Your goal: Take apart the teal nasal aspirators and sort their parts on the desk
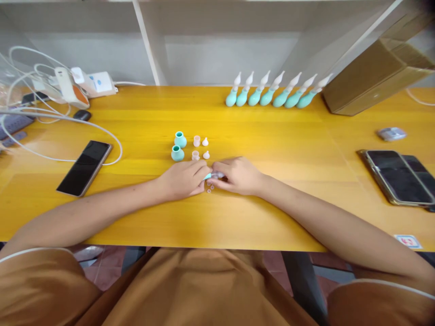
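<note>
My left hand (186,179) is closed around a teal squeeze bulb (207,176), mostly hidden by my fingers. Touching its mouth is a translucent connector piece (218,174), pinched between the thumb and fingers of my right hand (239,175). A few small clear rings (209,190) lie on the table just below the fingertips. Behind my left hand stand two teal bulbs, one farther (181,141) and one nearer (177,154), with open mouths upward. Beside them are two translucent cup-shaped connectors (196,141) and two small pale funnel-shaped tips (205,141).
Several assembled teal bulb aspirators (267,96) with white tips stand in a row at the back. A cardboard box (363,81) is at right rear, phones (397,176) at right. Another phone (84,167), white cables (115,136) and chargers (98,84) occupy the left.
</note>
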Tool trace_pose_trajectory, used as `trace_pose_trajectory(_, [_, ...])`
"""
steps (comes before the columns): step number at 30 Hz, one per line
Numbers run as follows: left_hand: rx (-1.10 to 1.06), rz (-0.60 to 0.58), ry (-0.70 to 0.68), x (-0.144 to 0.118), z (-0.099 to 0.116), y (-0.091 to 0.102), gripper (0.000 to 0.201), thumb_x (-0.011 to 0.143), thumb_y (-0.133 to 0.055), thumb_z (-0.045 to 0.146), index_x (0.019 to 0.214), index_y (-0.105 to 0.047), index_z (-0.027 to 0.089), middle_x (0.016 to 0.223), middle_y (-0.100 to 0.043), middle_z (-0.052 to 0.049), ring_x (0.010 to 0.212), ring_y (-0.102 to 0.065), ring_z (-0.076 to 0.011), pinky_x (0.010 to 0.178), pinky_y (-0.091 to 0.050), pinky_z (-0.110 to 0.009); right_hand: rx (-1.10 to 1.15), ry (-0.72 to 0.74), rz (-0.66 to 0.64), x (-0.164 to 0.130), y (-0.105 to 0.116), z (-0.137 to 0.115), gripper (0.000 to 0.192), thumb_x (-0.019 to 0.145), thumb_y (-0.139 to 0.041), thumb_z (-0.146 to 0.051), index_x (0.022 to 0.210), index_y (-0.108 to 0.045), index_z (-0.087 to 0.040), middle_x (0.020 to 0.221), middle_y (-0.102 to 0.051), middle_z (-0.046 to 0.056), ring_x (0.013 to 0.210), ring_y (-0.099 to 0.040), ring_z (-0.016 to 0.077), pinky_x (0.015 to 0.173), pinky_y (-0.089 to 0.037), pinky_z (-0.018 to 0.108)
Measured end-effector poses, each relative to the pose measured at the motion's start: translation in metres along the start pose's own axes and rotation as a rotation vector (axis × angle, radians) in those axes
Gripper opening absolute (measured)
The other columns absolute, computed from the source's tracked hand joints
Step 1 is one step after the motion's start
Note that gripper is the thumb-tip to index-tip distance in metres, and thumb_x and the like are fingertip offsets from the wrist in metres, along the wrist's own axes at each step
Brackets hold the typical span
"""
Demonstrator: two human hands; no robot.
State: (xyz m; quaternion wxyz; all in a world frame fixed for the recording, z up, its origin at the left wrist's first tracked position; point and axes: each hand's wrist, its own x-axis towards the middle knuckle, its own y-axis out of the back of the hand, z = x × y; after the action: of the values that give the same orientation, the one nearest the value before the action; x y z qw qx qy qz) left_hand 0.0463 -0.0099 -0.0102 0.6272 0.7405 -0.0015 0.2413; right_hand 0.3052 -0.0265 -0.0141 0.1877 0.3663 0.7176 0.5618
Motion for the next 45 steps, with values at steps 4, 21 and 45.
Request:
trace_pose_trajectory(4, [0.006, -0.035, -0.004, 0.0, -0.0005, -0.0003, 0.013, 0.107, -0.061, 0.024, 0.115, -0.064, 0.015, 0.103, -0.075, -0.011, 0.093, -0.074, -0.026, 0.085, -0.061, -0.036, 0.027, -0.024, -0.024, 0.0006, 0.0024, -0.0019, 0.071, 0.113, -0.035, -0.08, 0.101, -0.069, -0.019, 0.085, -0.076, 0.009, 0.07, -0.062, 0.0218, 0.065, -0.021, 0.034])
trace_pose_trajectory(21, [0.056, 0.029, -0.058, 0.0007, -0.0018, -0.0041, 0.027, 0.116, -0.051, 0.034, 0.112, -0.067, 0.012, 0.101, -0.075, -0.013, 0.092, -0.075, -0.0265, 0.085, -0.062, -0.039, 0.062, 0.006, -0.018, 0.0029, -0.0003, 0.0036, 0.085, 0.107, -0.03, -0.092, 0.097, -0.073, -0.019, 0.079, -0.074, 0.009, 0.071, -0.065, 0.0225, 0.064, -0.022, 0.032])
trace_pose_trajectory(45, [-0.041, 0.009, -0.023, -0.0005, -0.0024, -0.0042, 0.02, 0.112, -0.058, 0.031, 0.116, -0.065, 0.013, 0.103, -0.074, -0.013, 0.093, -0.075, -0.0278, 0.085, -0.06, -0.039, 0.056, 0.028, -0.03, 0.0022, 0.0, 0.0059, 0.08, 0.11, -0.031, -0.086, 0.101, -0.073, -0.019, 0.082, -0.075, 0.01, 0.071, -0.063, 0.022, 0.066, -0.023, 0.033])
